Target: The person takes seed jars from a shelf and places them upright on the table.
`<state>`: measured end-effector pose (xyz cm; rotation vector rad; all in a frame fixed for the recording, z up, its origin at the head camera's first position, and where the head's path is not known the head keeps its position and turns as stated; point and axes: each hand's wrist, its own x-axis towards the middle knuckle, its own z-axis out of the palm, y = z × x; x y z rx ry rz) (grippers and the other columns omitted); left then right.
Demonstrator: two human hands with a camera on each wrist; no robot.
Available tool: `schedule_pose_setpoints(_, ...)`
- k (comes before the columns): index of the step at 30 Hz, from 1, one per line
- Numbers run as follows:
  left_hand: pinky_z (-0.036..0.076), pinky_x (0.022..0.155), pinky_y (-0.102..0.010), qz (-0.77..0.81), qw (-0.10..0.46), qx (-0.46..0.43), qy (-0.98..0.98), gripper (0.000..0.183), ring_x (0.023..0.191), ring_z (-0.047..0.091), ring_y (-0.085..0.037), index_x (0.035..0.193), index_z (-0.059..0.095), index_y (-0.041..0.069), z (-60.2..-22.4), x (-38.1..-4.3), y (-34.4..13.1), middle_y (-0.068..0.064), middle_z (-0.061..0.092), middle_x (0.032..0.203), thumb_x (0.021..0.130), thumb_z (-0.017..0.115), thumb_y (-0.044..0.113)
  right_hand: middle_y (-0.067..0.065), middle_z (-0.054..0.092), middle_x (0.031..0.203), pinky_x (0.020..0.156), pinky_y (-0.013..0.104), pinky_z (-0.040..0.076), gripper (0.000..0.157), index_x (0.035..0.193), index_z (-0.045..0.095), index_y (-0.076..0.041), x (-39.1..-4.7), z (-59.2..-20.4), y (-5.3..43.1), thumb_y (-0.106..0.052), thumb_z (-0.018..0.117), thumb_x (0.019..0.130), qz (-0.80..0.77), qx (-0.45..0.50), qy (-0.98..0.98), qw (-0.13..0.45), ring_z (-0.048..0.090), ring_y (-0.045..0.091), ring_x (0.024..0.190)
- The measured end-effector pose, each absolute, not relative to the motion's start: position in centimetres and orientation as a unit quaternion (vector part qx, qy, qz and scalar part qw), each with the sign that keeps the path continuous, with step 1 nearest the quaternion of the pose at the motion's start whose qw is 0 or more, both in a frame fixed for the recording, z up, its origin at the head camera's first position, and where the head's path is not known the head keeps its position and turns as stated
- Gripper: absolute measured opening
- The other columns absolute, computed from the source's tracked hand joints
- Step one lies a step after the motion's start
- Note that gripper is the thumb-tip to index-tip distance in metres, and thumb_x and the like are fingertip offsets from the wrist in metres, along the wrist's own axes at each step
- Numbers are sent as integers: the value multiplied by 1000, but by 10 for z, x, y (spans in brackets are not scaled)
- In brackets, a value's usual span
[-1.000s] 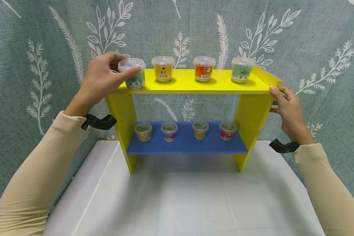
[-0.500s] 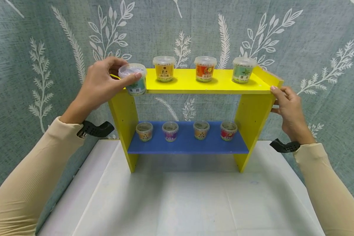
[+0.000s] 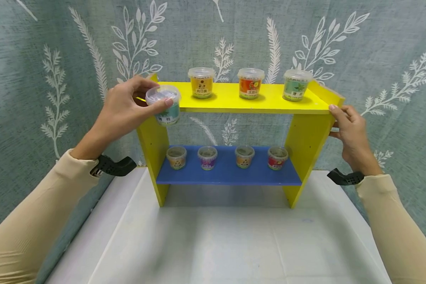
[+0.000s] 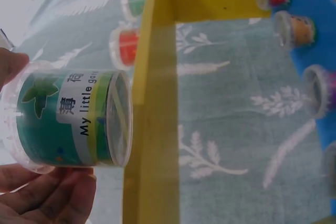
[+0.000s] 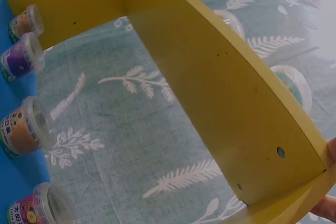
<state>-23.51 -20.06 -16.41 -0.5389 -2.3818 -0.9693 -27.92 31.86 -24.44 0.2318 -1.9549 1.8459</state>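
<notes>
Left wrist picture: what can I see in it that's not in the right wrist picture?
Only the left wrist view shows the left hand holding a green cup with "My little" printed on it. Only the right wrist view shows the right hand, with fingers at the end of the yellow shelf. Both show that shelf, cups on the blue board and leafy cloth behind.

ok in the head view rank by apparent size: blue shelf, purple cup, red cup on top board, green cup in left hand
Largest to smallest:
Blue shelf
Green cup in left hand
Red cup on top board
Purple cup
Nearness to the camera leaves the cups' true sizes unsure.
</notes>
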Motion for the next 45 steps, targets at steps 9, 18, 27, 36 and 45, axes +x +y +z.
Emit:
schedule_pose_setpoints(9, 49, 73, -16, -358, 226, -200, -883, 61, 92, 64, -21, 132, 62, 5, -187, -231, -203, -10, 66, 113, 89, 80, 44, 3, 58, 115, 70, 19, 54, 37, 127, 61, -17, -278, -245, 319, -42, 66, 101, 663, 78, -711, 219, 58, 17, 93)
schedule_pose_setpoints(18, 49, 77, -13, -350, 208, -202, -891, 58, 97, 68, -22, 130, 63, 7, -204, -223, -206, -8, 67, 114, 89, 80, 44, 3, 58, 114, 68, 20, 53, 37, 126, 62, -18, -278, -245, 318, -44, 67, 100, 652, 73, -720, 228, 58, 17, 92)
schedule_pose_setpoints(27, 51, 78, -13, -354, 193, -221, -888, 56, 98, 69, -23, 133, 62, 6, -230, -223, -210, -9, 66, 117, 91, 80, 38, 2, 58, 114, 69, 19, 53, 37, 125, 61, -18, -277, -245, 318, -45, 66, 100, 650, 68, -721, 229, 57, 16, 93)
schedule_pose_setpoints(36, 59, 85, -35, -355, 182, -221, -890, 55, 97, 69, -23, 130, 62, 6, -257, -221, -210, -8, 66, 114, 90, 81, 38, 2, 58, 114, 69, 19, 53, 37, 125, 61, -18, -277, -245, 317, -45, 66, 100, 644, 65, -726, 231, 57, 17, 94)
schedule_pose_setpoints(45, 60, 85, -43, -362, 151, -216, -894, 56, 99, 70, -24, 128, 62, 7, -279, -221, -209, -8, 67, 113, 88, 82, 41, 3, 58, 114, 69, 19, 53, 36, 124, 61, -17, -278, -245, 317, -44, 65, 101, 646, 72, -724, 231, 57, 17, 94)
